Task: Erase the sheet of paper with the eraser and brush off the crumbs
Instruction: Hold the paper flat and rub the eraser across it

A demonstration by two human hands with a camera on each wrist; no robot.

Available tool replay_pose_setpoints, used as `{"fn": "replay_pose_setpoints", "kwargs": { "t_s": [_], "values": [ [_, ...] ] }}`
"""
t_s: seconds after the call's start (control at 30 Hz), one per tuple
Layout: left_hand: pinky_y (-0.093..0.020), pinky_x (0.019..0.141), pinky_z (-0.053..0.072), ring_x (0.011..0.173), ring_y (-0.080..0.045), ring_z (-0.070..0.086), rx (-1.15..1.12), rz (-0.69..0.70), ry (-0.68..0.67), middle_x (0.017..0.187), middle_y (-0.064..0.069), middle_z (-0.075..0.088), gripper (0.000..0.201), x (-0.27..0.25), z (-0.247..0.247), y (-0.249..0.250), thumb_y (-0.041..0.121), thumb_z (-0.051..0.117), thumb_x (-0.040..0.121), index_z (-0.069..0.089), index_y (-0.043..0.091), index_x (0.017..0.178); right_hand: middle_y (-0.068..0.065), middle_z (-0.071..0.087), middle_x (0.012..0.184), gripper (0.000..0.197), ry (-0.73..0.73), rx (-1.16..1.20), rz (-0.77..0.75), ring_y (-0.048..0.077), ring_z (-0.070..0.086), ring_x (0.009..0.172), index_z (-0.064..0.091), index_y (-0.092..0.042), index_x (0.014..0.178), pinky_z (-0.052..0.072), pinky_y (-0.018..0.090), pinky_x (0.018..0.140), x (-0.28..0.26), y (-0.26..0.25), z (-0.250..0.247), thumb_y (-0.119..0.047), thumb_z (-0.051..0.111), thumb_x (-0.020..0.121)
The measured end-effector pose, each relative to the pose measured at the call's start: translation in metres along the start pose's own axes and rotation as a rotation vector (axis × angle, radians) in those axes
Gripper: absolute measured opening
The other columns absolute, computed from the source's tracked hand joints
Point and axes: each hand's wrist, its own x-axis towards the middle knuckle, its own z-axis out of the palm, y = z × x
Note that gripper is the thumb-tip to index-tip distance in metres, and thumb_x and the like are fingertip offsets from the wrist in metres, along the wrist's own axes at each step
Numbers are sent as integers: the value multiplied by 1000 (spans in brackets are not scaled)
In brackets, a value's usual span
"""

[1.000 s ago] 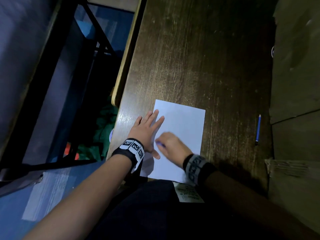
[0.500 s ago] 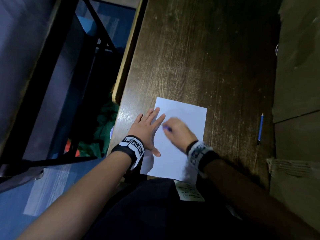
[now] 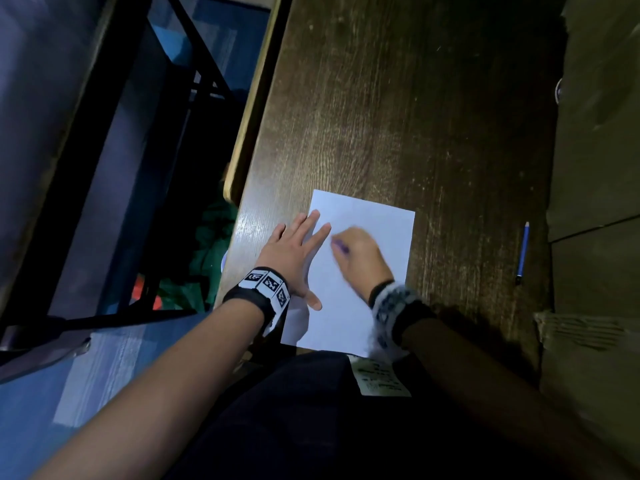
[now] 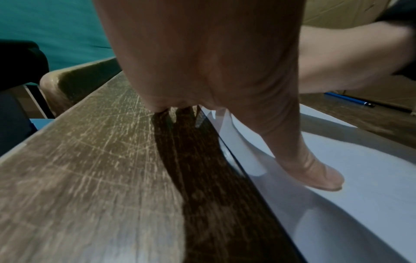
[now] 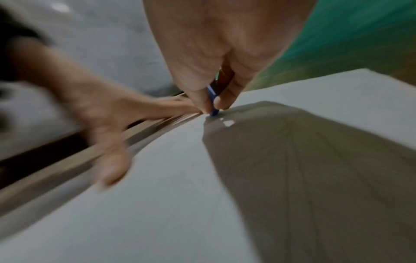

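A white sheet of paper lies at the near edge of a dark wooden desk. My left hand rests flat on the sheet's left edge, fingers straight, the thumb pressing the paper. My right hand pinches a small blue eraser between thumb and fingers, with its tip touching the sheet just beside the left hand's fingertips. The right hand is blurred by motion. Marks or crumbs on the paper cannot be made out.
A blue pencil lies on the desk to the right of the sheet. Cardboard boxes stand along the desk's right side. The desk's left edge drops to a dark chair frame and floor.
My right hand has rubbed the eraser up the sheet, from its lower middle to beside the left hand's fingertips. The left hand has kept its place on the paper.
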Motion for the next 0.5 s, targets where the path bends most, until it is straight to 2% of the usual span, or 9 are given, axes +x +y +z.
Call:
{"fn": "replay_pose_setpoints", "kwargs": {
  "t_s": [0.1,0.13,0.23,0.27,0.3,0.37,0.43,0.47,0.5],
  "values": [
    [-49,126,0,155,-23,-20,-9,-10,2,166,-1,-31,157,1,0,0,86,77,51,-20,29,160,11,60,82,11,-360,-26,-246,28,55,81,68,-5,86,47,41,77,-35,-14,1,-8,59,93],
    [-49,126,-1,155,-23,-20,-11,-9,3,166,-1,-31,157,1,0,0,86,77,50,-20,29,160,9,59,81,12,-364,-19,-246,26,54,81,68,-6,85,46,41,78,-27,-10,-4,-9,59,93],
    [-50,126,0,155,-24,-20,-8,-6,-1,166,-1,-30,158,1,1,-1,88,75,48,-20,30,160,9,62,87,12,-15,33,57,22,59,84,71,-4,92,50,37,84,13,9,-12,-11,61,93],
    [-50,126,0,155,-24,-20,-3,-8,-1,166,-1,-30,158,1,1,-1,89,75,48,-20,30,160,8,63,92,14,57,39,124,21,59,87,72,-5,98,50,34,85,17,13,-12,-12,61,93],
    [-50,126,0,155,-24,-20,-4,-5,-3,166,-1,-30,159,1,0,-1,89,75,47,-21,30,159,8,64,92,14,80,33,113,21,59,88,71,-6,99,50,34,85,13,12,-7,-12,61,93],
    [-51,126,0,155,-24,-22,-19,-3,-5,165,-1,-32,159,1,1,-1,87,76,48,-21,30,159,10,62,84,10,-48,20,-47,25,57,82,70,-4,90,48,38,80,-11,-4,6,-7,61,92],
    [-50,126,-1,155,-23,-22,-26,-11,-6,165,0,-33,158,1,1,-1,85,78,49,-22,29,159,9,59,79,11,-307,5,-225,25,54,79,67,-6,85,45,37,76,-37,-15,7,-8,59,92],
    [-49,126,-2,155,-23,-22,-29,-12,-9,165,0,-32,158,2,0,-1,85,78,50,-21,30,159,8,59,79,11,-365,-1,-243,24,53,79,67,-7,84,44,36,76,-32,-13,1,-8,59,92],
    [-49,126,-2,155,-23,-22,-25,-10,-7,165,0,-32,158,2,0,-2,85,78,50,-21,30,159,8,59,79,12,-333,-8,-219,24,53,78,66,-7,83,45,38,77,-20,-8,-4,-8,59,92]
  ]
}}
